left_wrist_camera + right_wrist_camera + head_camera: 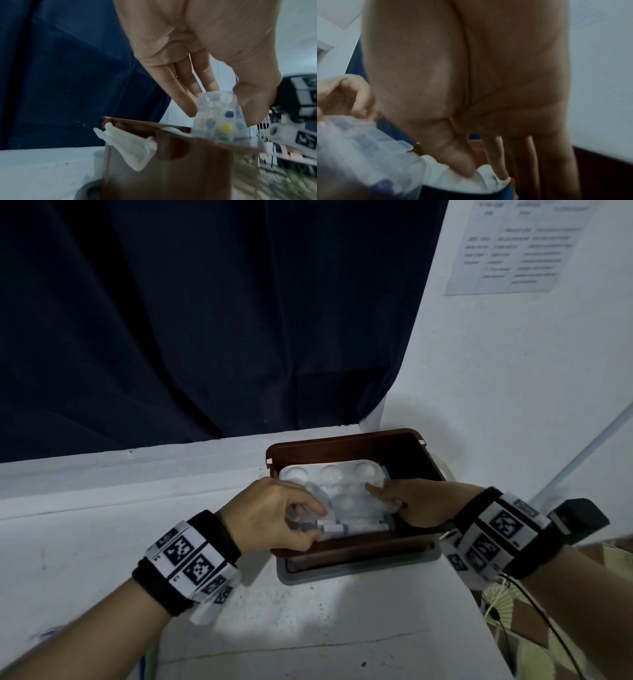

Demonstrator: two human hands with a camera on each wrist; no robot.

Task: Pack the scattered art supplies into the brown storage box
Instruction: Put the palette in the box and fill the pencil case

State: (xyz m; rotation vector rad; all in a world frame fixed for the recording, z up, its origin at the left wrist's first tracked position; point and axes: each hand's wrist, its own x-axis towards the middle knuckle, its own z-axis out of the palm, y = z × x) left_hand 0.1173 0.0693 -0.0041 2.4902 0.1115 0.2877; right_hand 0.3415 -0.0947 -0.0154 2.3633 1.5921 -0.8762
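Hands at brown box, clear paint case going in

Brown storage box sits at back-right of white table, near wall corner, on a grey tray-like base. Inside: white paint palette w/ round wells, lying toward the far side and tilted over other stuff; white tubes lie along the near wall.

Left hand is over the box's near-left corner, thumb + fingers pinched on a clear plastic case. Left wrist view shows the case standing roughly upright at the box rim, w/ blue, yellow and green dots inside it; fingers on one side, thumb on the other. A pale, wing-shaped piece hangs over the box's outer edge in that view; can't tell what it is.

Right hand is at the box's right side, thumb lying on the palette's right edge, the other fingers reaching down into the box beside it. Right wrist view is blurry: palm fills it, fingers mostly straight, thumb tip on white plastic. Looks like a light hold on the palette edge, not a full clamp.

Dark blue curtain hangs behind the table; printed sheet on wall at upper right, text unreadable.
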